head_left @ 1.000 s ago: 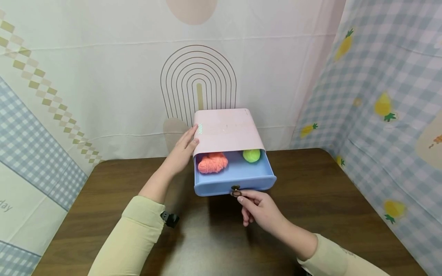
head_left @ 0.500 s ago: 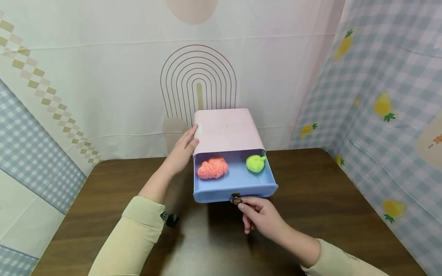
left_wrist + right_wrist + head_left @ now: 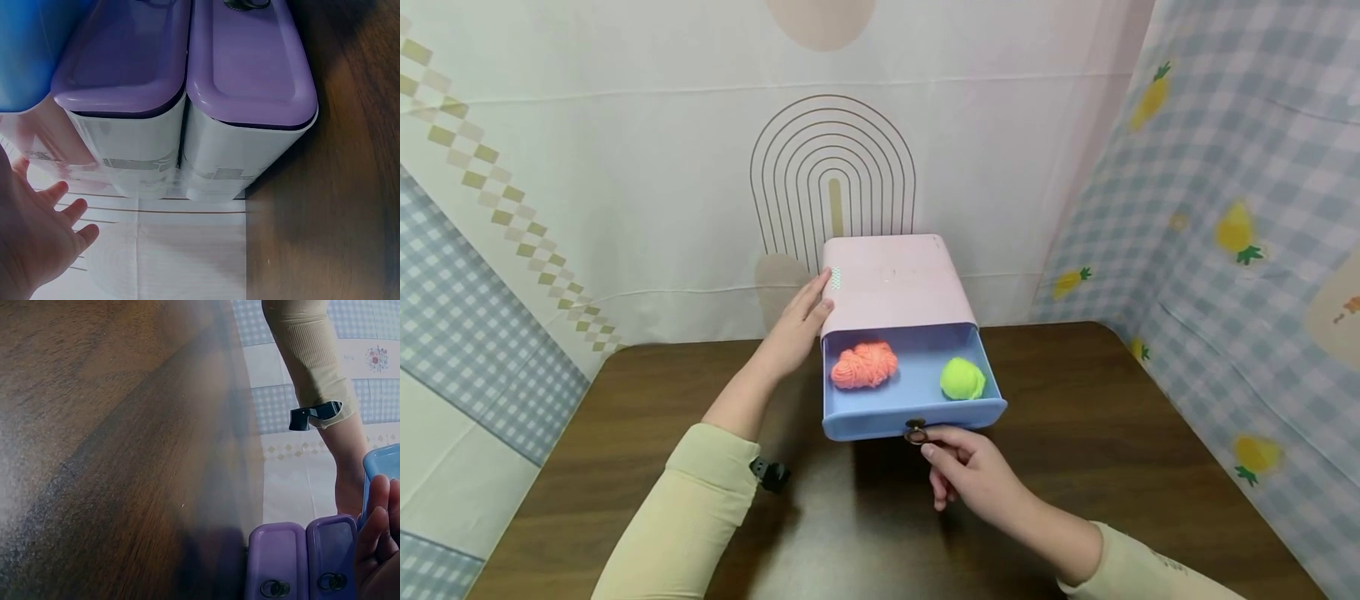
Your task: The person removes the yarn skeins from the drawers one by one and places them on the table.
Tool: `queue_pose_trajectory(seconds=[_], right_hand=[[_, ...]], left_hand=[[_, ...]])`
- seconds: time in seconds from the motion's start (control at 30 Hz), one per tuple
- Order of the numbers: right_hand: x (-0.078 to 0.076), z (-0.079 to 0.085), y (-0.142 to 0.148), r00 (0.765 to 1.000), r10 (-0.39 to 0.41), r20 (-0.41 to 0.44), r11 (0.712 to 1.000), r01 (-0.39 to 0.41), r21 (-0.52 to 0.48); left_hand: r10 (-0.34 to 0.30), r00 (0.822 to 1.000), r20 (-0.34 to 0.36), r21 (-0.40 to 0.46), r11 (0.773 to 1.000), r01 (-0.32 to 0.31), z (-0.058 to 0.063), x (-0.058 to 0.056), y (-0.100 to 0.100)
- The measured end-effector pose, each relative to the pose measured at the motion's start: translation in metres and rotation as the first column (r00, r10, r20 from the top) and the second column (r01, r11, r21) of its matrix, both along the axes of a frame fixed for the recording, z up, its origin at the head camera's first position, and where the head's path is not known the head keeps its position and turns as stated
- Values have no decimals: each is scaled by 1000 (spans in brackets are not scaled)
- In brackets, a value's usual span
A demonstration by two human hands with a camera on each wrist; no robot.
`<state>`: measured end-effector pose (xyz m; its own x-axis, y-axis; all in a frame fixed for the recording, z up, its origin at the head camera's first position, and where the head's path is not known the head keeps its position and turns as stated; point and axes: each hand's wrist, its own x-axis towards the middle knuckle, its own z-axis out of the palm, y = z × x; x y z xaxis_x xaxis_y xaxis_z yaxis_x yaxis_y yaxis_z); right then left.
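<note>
Your left hand (image 3: 790, 335), fingers apart, touches the rounded pink box (image 3: 895, 283); its protruding blue drawer (image 3: 861, 425) holds coral yarn (image 3: 865, 365), then a lime-green ball (image 3: 962, 379). Your right hand (image 3: 976, 477) pinches the drawer's round brown ring pull (image 3: 915, 426).

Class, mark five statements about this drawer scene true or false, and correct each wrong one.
1. The orange yarn lies in the blue drawer. True.
2. The blue drawer is fully shut. False: it stands open.
3. The right hand holds the drawer's ring. True.
4. The left hand holds the green ball. False: the ball lies in the drawer, and that hand is at the side of the pink box.
5. The two lower drawers are purple. True.
</note>
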<state>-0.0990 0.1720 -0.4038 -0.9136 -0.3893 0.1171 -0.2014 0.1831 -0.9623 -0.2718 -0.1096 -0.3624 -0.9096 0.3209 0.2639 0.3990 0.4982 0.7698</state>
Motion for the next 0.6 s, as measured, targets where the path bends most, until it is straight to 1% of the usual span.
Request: queue_pose_trajectory(seconds=[0.2, 0.43, 0.6], right_hand=[[3, 0, 4, 1000, 6, -14, 1000, -6, 18], [10, 2, 15, 999, -31, 13, 999, 31, 35], [15, 7, 24, 999, -42, -12, 999, 43, 28]], left_hand=[[-2, 1000, 1, -1, 1000, 2, 0, 0, 1], [-1, 1000, -6, 0, 1000, 1, 0, 1, 1], [0, 1000, -12, 0, 1000, 0, 0, 1, 1]])
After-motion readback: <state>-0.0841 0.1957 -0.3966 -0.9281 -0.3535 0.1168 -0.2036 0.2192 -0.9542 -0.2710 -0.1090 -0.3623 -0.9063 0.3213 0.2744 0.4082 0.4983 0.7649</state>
